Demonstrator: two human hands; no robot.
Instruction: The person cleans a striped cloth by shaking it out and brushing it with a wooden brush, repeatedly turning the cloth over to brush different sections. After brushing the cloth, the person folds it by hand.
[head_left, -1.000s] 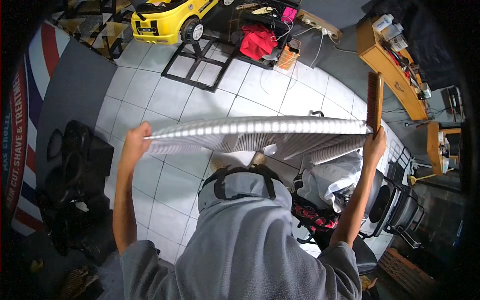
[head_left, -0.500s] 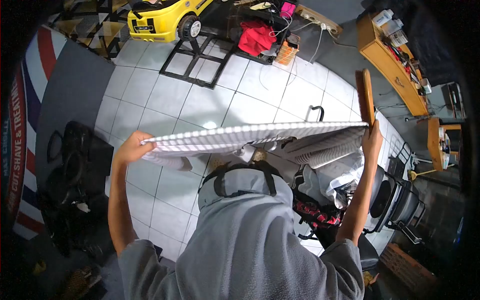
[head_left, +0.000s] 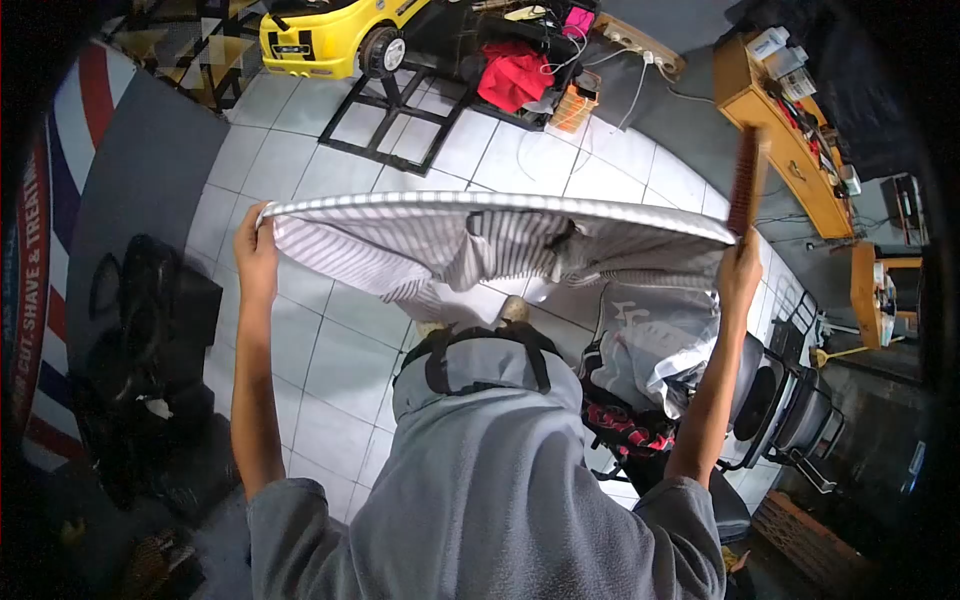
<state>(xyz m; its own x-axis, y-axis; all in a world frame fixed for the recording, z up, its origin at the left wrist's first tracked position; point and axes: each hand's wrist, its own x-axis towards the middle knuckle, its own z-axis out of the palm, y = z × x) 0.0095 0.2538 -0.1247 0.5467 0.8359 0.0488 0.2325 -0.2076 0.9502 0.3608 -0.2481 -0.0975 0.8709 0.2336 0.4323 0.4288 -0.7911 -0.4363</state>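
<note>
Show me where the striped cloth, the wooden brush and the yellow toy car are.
striped cloth point(head_left: 480, 235): head view, middle of the spread fabric.
wooden brush point(head_left: 745, 180): head view, its bristled side.
yellow toy car point(head_left: 330, 30): head view, its body.

Both arms outstretched and raised, left hand point(head_left: 256, 243) and right hand point(head_left: 738, 268) with fingers clenched.

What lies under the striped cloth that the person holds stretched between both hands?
Under the striped cloth show white floor tiles and the tips of the person's feet. The cloth's hanging folds cover the floor right behind them. The left hand and right hand grip its ends.
</note>
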